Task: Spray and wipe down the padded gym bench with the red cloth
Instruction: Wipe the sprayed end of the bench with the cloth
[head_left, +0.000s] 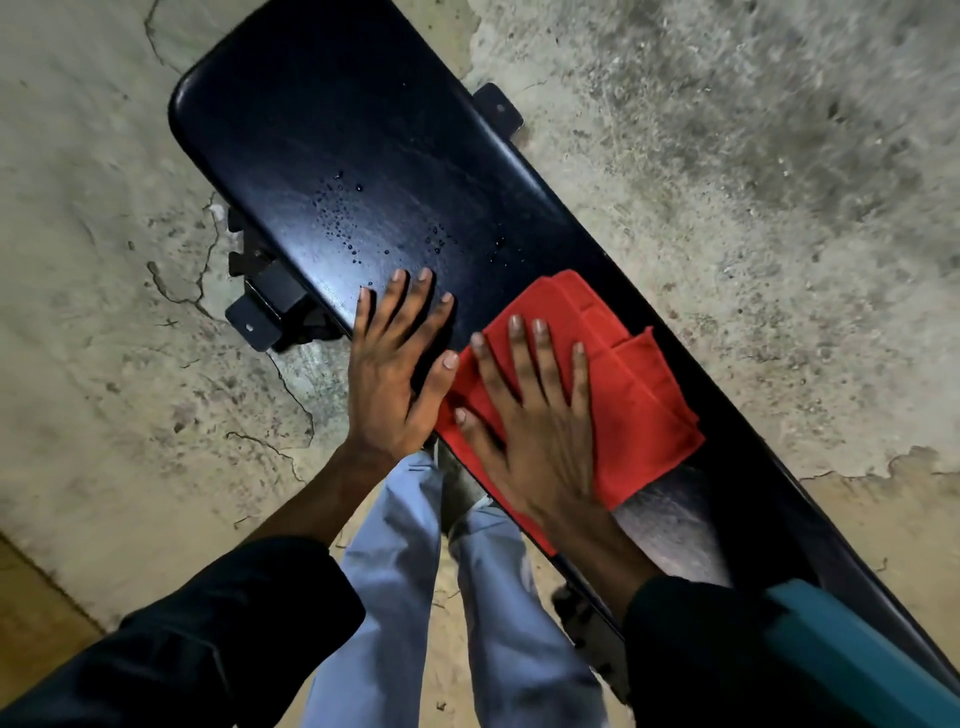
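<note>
Right hand (540, 415) flat, fingers spread, pressing the folded red cloth (623, 384) onto the black padded bench (332, 156), grasping nothing. Left hand (395, 374) open, palm down just beside it. Spray droplets (343, 218) bead farther along.

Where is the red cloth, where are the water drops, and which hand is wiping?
red cloth (631, 384): head view, on its folded middle.
water drops (340, 223): head view, on the cluster on the bench pad.
right hand (540, 415): head view, on its back, pressed flat on the cloth.

Dim, vignetted corners — floor blurred, wide-angle bowing.
</note>
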